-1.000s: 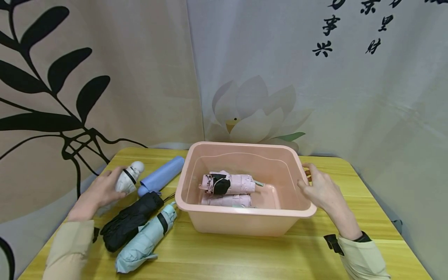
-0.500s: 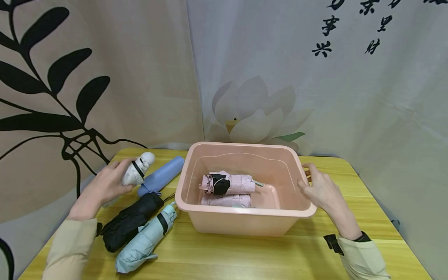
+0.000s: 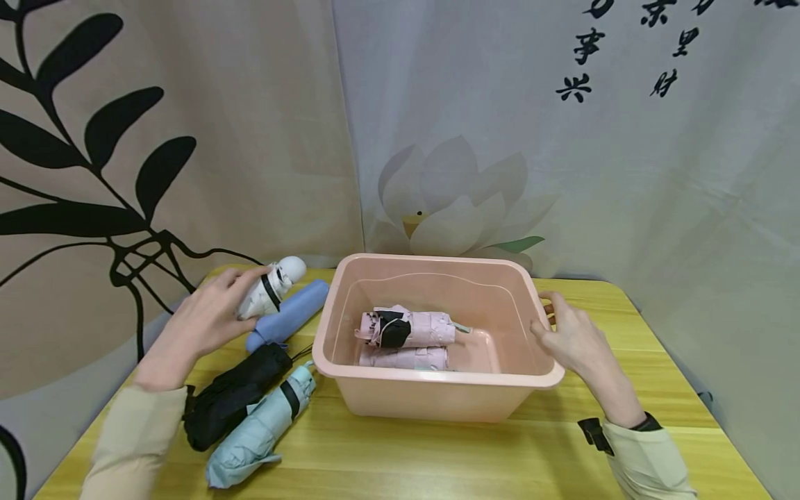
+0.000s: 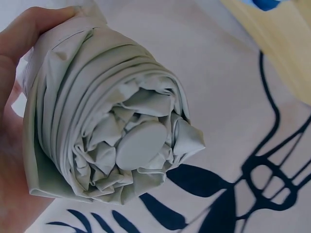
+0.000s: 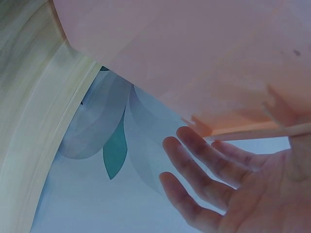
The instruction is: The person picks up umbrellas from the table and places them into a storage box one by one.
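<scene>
My left hand (image 3: 209, 316) grips a folded white umbrella (image 3: 270, 288) with a black strap, raised above the table's left side. The umbrella's bunched fabric end (image 4: 141, 145) faces the left wrist camera. My right hand (image 3: 571, 333) holds the right rim of a pink plastic basin (image 3: 437, 399); the thumb lies over the rim and several fingers (image 5: 204, 174) are outside the wall. Inside the basin lie two folded pale-pink umbrellas, the upper one (image 3: 431, 328) with a black patch, the lower one (image 3: 406, 358) partly hidden by the front wall.
Left of the basin lie a blue folded umbrella (image 3: 294, 312), a black one (image 3: 240, 392) and a light-blue one (image 3: 262, 423) with a black strap. All rest on the yellow wooden table (image 3: 400, 458). A printed curtain (image 3: 269, 139) hangs behind the table.
My left hand has carried the white umbrella up and to the right, over the blue one. The right hand and the basin have stayed put.
</scene>
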`<state>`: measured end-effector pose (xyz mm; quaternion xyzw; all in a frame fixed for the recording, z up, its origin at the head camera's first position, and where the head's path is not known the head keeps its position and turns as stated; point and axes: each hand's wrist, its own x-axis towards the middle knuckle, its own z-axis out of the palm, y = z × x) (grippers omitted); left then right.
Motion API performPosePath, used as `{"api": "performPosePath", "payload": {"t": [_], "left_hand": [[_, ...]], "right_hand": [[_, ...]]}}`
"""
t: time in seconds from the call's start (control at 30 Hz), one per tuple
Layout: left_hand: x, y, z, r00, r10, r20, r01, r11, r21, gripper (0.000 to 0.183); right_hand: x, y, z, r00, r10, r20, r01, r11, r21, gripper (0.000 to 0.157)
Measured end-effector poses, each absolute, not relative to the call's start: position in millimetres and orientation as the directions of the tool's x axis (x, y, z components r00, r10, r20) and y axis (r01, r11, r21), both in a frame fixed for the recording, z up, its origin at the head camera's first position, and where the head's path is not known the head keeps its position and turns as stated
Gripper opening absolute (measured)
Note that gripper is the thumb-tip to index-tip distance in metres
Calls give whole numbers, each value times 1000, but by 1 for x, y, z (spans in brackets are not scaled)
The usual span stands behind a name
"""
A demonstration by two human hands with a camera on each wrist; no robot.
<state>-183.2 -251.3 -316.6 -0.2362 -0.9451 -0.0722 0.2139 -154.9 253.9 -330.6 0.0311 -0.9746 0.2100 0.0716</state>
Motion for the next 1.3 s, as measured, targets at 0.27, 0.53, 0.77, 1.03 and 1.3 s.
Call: {"api": "performPosePath", "payload": {"t": [0.27,0.53,0.77,1.03,1.3], "left_hand": [[-182,-231,-301,-689,508,517,566,822,-54,79],[-184,-210,-290,-596,574,561,608,780,-151,78],[-182,-188,-282,-554,613,563,618,756,-216,80],[-181,-163,-270,-509,672,538,661,706,-256,78],[-183,-143,-261,-462,715,525,689,662,-296,80]], "right_hand": [[-155,254,-331,-988,-33,153,-93,912,-400,46],[-155,254,-330,-989,-30,142,-86,911,-404,46],[-154,254,-330,-989,-37,146,-94,909,-405,47],[-155,253,-330,-989,-43,138,-97,906,-413,47],[-154,253,-329,-989,-38,143,-95,904,-417,46]]}}
